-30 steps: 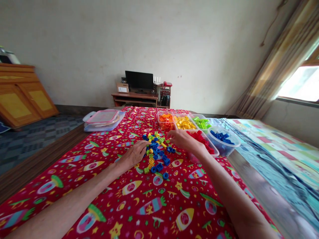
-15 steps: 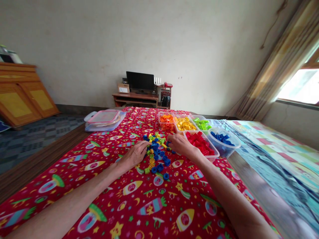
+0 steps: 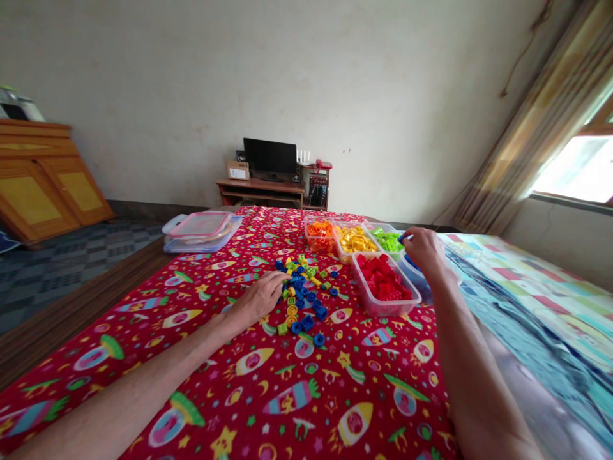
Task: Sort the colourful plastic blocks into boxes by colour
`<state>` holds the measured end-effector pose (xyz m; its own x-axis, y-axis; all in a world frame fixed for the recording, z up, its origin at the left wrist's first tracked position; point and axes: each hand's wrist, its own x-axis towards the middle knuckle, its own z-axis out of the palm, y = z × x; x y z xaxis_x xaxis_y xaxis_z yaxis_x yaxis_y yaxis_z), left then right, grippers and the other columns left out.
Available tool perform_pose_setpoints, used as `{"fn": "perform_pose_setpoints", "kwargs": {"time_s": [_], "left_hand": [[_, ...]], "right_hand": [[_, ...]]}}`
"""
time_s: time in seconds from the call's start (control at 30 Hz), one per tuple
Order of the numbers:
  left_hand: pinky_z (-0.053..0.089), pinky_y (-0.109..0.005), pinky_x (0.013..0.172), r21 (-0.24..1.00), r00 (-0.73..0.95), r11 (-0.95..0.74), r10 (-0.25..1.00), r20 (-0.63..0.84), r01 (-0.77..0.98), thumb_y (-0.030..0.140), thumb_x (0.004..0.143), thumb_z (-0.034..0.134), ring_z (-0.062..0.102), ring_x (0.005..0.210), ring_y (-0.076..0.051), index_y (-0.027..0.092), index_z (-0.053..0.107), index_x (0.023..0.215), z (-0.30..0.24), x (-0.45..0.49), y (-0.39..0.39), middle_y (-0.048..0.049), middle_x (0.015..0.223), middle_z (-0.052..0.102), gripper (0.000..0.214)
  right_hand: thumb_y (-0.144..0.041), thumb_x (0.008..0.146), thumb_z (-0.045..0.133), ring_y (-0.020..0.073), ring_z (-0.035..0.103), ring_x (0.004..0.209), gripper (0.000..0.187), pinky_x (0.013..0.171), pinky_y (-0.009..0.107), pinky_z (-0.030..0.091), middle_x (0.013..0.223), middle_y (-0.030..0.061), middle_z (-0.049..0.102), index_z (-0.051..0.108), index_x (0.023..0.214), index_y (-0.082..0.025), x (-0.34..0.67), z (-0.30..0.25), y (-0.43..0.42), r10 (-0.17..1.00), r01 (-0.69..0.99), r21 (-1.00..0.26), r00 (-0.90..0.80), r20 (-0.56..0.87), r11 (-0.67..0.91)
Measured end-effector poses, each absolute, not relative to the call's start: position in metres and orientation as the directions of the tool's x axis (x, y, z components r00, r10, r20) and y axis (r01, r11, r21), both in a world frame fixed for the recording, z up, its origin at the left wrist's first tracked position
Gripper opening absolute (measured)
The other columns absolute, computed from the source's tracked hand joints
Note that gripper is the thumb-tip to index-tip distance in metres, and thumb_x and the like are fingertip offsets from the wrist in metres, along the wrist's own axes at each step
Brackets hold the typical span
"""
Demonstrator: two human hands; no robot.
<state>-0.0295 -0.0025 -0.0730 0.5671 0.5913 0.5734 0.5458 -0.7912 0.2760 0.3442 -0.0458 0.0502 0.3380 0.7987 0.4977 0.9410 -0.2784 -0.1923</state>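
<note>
A loose pile of blue, yellow and green toy building bricks (image 3: 299,291) lies on the red patterned tablecloth (image 3: 287,364). At the pile's left edge rests my left hand (image 3: 263,295), its fingers reaching out loosely against the bricks with nothing visibly held. My right hand (image 3: 425,250) is above the round clear tub (image 3: 419,284), pinching a small blue toy brick (image 3: 403,238) at its fingertips. The hand and wrist hide most of that tub, though some blue shows inside it.
Clear containers hold red bricks (image 3: 383,278), orange bricks (image 3: 320,230), yellow bricks (image 3: 355,239) and light green bricks (image 3: 387,239). Stacked lids (image 3: 201,230) lie at the table's far left. A bed (image 3: 527,287) adjoins the right side.
My right hand has moved from the pile's right side over to the round tub, carrying a blue toy brick. My left hand has stayed at the pile.
</note>
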Motion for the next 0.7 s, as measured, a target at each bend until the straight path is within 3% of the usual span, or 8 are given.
{"fn": "perform_pose_setpoints", "kwargs": {"time_s": [0.13, 0.27, 0.37, 0.53, 0.7], "left_hand": [[0.050, -0.038, 0.093, 0.256, 0.571, -0.794, 0.584, 0.578, 0.552, 0.022, 0.092, 0.033, 0.061, 0.102, -0.022, 0.018, 0.063, 0.112, -0.073, -0.030, -0.002, -0.0100, 0.109, 0.065, 0.036], [0.050, -0.038, 0.093, 0.252, 0.564, -0.793, 0.580, 0.588, 0.554, 0.023, 0.092, 0.032, 0.061, 0.102, -0.022, 0.017, 0.063, 0.110, -0.078, -0.030, 0.002, -0.0106, 0.108, 0.065, 0.036], [0.050, -0.038, 0.094, 0.260, 0.560, -0.788, 0.588, 0.584, 0.558, 0.023, 0.092, 0.033, 0.060, 0.103, -0.022, 0.018, 0.063, 0.110, -0.079, -0.030, 0.003, -0.0096, 0.108, 0.066, 0.036], [0.050, -0.039, 0.093, 0.266, 0.558, -0.786, 0.593, 0.581, 0.558, 0.024, 0.092, 0.033, 0.060, 0.103, -0.022, 0.019, 0.061, 0.110, -0.078, -0.031, 0.001, -0.0088, 0.108, 0.066, 0.034], [0.050, -0.037, 0.092, 0.249, 0.576, -0.799, 0.575, 0.580, 0.547, 0.023, 0.092, 0.034, 0.061, 0.101, -0.021, 0.019, 0.061, 0.109, -0.076, -0.031, 0.000, -0.0084, 0.107, 0.065, 0.033]], "right_hand": [[-0.021, 0.080, 0.050, 0.0260, 0.060, 0.086, 0.029, 0.073, 0.035, 0.045, 0.092, 0.0161, 0.067, 0.072, 0.098, -0.014, 0.370, 0.045, -0.051, 0.793, 0.920, -0.163, 0.389, 0.468, -0.355], [-0.022, 0.086, 0.044, 0.0256, 0.060, 0.087, 0.032, 0.073, 0.034, 0.044, 0.093, 0.0161, 0.067, 0.069, 0.104, -0.014, 0.348, 0.050, -0.050, 0.819, 0.947, -0.148, 0.321, 0.475, -0.286], [-0.021, 0.090, 0.037, 0.0218, 0.061, 0.080, 0.034, 0.067, 0.030, 0.042, 0.089, 0.0135, 0.068, 0.069, 0.101, -0.016, 0.302, 0.054, -0.049, 0.868, 0.978, -0.119, 0.205, 0.453, -0.169], [-0.018, 0.090, 0.036, 0.0194, 0.062, 0.074, 0.033, 0.064, 0.027, 0.041, 0.084, 0.0123, 0.069, 0.069, 0.093, -0.015, 0.221, 0.035, -0.052, 0.949, 0.980, 0.020, -0.196, 0.249, 0.197], [-0.016, 0.090, 0.039, 0.0260, 0.064, 0.090, 0.030, 0.072, 0.033, 0.048, 0.098, 0.0175, 0.067, 0.067, 0.103, -0.013, 0.189, 0.011, -0.064, 0.943, 0.938, 0.133, -0.330, 0.055, 0.320]]}}
